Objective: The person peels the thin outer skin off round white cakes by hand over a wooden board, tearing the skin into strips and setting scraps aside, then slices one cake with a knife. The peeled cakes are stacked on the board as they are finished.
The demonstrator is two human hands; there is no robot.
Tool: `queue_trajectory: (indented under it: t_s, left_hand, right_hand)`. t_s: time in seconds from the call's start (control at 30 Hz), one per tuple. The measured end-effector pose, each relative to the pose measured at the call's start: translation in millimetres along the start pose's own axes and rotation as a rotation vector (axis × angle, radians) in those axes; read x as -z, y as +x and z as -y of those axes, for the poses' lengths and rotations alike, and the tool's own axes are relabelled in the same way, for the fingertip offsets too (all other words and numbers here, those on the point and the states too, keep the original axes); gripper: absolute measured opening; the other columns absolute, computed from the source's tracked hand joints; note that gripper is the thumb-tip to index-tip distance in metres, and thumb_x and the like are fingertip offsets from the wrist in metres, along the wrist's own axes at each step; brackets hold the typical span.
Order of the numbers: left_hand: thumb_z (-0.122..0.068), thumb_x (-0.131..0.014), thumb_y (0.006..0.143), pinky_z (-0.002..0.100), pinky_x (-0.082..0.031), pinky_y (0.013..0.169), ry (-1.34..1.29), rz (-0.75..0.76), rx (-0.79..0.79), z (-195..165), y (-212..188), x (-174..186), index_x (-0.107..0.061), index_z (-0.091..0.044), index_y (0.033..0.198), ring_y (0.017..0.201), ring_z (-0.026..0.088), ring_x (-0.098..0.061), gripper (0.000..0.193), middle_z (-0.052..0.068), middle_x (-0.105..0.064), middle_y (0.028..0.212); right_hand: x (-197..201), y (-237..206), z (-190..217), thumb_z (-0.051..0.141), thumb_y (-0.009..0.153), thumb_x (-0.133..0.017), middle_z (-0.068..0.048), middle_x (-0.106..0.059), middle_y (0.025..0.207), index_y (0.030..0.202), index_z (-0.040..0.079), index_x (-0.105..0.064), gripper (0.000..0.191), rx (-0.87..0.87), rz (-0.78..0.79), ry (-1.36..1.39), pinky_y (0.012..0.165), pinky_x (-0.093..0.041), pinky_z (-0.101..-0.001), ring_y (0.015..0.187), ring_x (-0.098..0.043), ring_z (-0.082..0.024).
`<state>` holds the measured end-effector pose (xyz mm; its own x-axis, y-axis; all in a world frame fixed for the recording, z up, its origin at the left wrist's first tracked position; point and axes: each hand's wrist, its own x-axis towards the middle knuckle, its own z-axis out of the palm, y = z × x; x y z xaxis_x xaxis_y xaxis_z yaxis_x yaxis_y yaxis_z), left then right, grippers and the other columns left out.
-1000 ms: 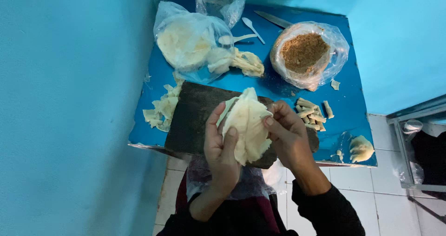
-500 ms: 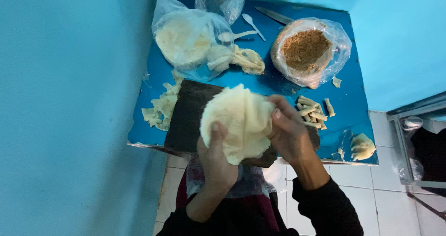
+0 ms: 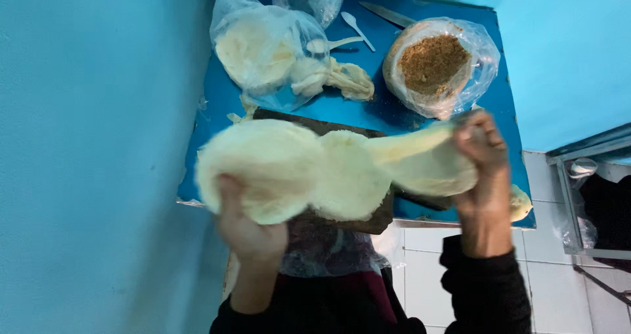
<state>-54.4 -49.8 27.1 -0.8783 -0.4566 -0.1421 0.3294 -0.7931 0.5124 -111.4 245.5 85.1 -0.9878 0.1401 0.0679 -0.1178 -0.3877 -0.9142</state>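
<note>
Above the dark board (image 3: 342, 131), the left hand (image 3: 250, 225) and right hand (image 3: 482, 151) each pinch an edge of the pale dough sheet (image 3: 315, 169), stretched wide between them.

Dim, flat indoor light w/ blue cast, no hard shadows. Motion blur smears the pale yellow thin dough sheet (image 3: 328, 169) and both hands at frame centre. Clear plastic bags (image 3: 263, 51) up top show soft glare.

Soft matt dough sheet (image 3: 328, 169), glossy plastic bags (image 3: 263, 51)
</note>
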Motion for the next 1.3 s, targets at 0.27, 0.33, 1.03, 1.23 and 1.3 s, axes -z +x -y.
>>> queue_trajectory:
  t_s: [0.27, 0.33, 1.03, 1.23, 1.3]
  left_hand:
    - [-0.029, -0.055, 0.108, 0.05, -0.054, 0.108, -0.019, -0.004, -0.113, -25.7, 17.9, 11.2, -0.051, -0.008, 0.145, 0.128, 0.03, -0.062, 0.043, 0.01, -0.06, 0.138]
    - [-0.027, -0.057, 0.107, 0.049, -0.053, 0.109, 0.005, -0.031, -0.109, -23.6, 17.3, 8.1, -0.051, -0.008, 0.145, 0.129, 0.028, -0.061, 0.044, 0.009, -0.06, 0.138]
    - [-0.023, -0.059, 0.105, 0.05, -0.055, 0.105, 0.015, -0.033, -0.061, -22.5, 15.0, 8.3, -0.05, -0.006, 0.145, 0.125, 0.029, -0.063, 0.044, 0.01, -0.062, 0.134]
    - [-0.022, -0.059, 0.104, 0.049, -0.055, 0.105, -0.001, -0.054, -0.027, -21.1, 17.0, 9.9, -0.05, -0.007, 0.145, 0.125, 0.028, -0.063, 0.044, 0.009, -0.062, 0.133]
    - [-0.023, -0.058, 0.103, 0.049, -0.056, 0.104, 0.008, -0.05, -0.024, -20.5, 16.5, 9.8, -0.051, -0.007, 0.144, 0.124, 0.028, -0.064, 0.044, 0.009, -0.063, 0.132]
  right_hand:
    - [-34.6, 4.9, 5.7, 0.01, 0.09, -0.076, -0.004, -0.065, 0.109, 0.111, 0.008, -0.066, 0.024, -0.12, 0.142, -0.183, 0.075, -0.053, -0.0299, 0.092, -0.063, -0.014]
    - [-43.8, -1.5, 0.4, 0.009, 0.09, -0.076, -0.003, -0.064, 0.109, 0.112, 0.008, -0.064, 0.025, -0.103, 0.17, -0.203, 0.081, -0.055, -0.0299, 0.096, -0.063, -0.013]
    - [-30.1, 22.4, -78.6, 0.001, 0.098, -0.064, -0.004, -0.068, 0.108, 0.118, 0.002, -0.062, 0.02, 0.024, 0.282, -0.762, 0.093, -0.052, -0.0283, 0.105, -0.065, -0.01]
    - [-38.5, 8.4, -51.9, 0.009, 0.097, -0.066, -0.009, -0.074, 0.104, 0.121, 0.009, -0.064, 0.023, 0.165, 0.283, -1.22, 0.08, -0.054, -0.0361, 0.096, -0.071, -0.025]
    - [-45.9, 3.1, -41.5, 0.012, 0.096, -0.068, -0.009, -0.073, 0.103, 0.119, 0.012, -0.067, 0.023, 0.227, 0.298, -1.428, 0.074, -0.054, -0.041, 0.093, -0.071, -0.031]
